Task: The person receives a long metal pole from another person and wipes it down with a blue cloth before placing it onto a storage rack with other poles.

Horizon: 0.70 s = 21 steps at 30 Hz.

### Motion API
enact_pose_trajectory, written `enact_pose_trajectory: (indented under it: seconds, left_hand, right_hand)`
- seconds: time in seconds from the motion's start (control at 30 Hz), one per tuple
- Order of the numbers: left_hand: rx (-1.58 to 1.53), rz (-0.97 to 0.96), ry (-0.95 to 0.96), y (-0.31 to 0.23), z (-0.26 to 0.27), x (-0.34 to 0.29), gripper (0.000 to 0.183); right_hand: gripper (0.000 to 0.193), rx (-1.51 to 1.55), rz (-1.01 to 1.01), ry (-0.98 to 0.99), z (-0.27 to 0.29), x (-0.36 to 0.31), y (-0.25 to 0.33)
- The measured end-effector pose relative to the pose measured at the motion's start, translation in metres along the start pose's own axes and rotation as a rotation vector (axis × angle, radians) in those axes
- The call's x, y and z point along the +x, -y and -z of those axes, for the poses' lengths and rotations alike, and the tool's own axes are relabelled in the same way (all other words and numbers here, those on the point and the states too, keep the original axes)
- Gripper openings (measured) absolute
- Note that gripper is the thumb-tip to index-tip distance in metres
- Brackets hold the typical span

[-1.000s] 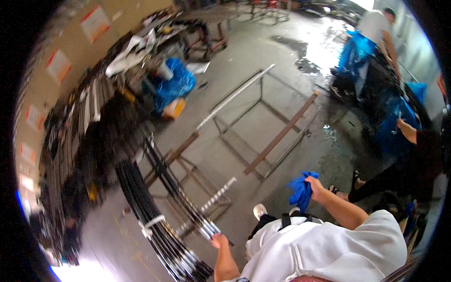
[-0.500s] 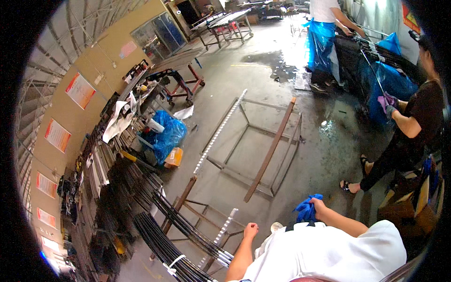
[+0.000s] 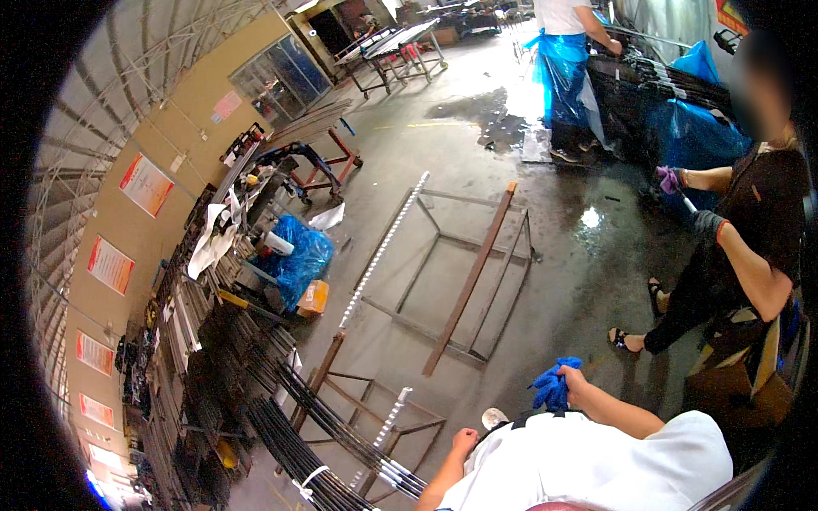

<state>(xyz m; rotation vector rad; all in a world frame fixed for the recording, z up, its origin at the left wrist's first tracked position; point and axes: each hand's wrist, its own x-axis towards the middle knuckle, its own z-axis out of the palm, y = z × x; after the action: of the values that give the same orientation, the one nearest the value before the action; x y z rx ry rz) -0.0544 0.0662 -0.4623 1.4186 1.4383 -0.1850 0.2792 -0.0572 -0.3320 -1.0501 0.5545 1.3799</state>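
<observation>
The right hand grips the blue glove. The glove lies bunched at the fingers, on the left side of this hand, above the floor and just in front of the white shirt. The left hand is at the near left, fingers curled closed, well apart from the glove; whether anything is inside it cannot be told.

Left of the left hand, two bundles of black rods extend toward the far left. The outer bundle is bound by a white tie. The inner bundle has pale sections at its near end and is the closer of the two to the left hand. A white bar on the near stand rises between the rods and the left hand.

Ahead of both hands, the far stand occupies the floor. It carries a brown bar on its right side and a white ridged bar on its left. Beyond its left side are an orange box and a blue bag.

To the right, a co-worker's sandalled foot is near the glove. The co-worker's gloved hands hold a rod. An open carton stands at the near right.
</observation>
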Motion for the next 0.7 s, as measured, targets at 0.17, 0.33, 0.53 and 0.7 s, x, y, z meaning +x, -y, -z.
enact_pose_trajectory:
  seconds: [0.17,0.33,0.53,0.7]
  left_hand:
    - [0.054,0.003,-0.068,-0.027,-0.024,-0.02,0.02]
    - [0.04,-0.03,-0.116,-0.035,-0.051,-0.024,0.021]
    - [0.074,-0.062,-0.172,-0.043,-0.068,-0.032,0.019]
    - [0.097,-0.124,-0.132,-0.045,-0.076,-0.018,0.019]
  right_hand:
    - [0.019,-0.07,0.008,-0.043,0.017,0.001,0.02]
    - [0.014,-0.107,-0.026,0.054,0.037,0.016,0.034]
    - [0.013,-0.12,0.006,0.043,0.05,0.017,0.043]
    - [0.012,-0.031,0.02,0.115,0.073,0.018,0.049]
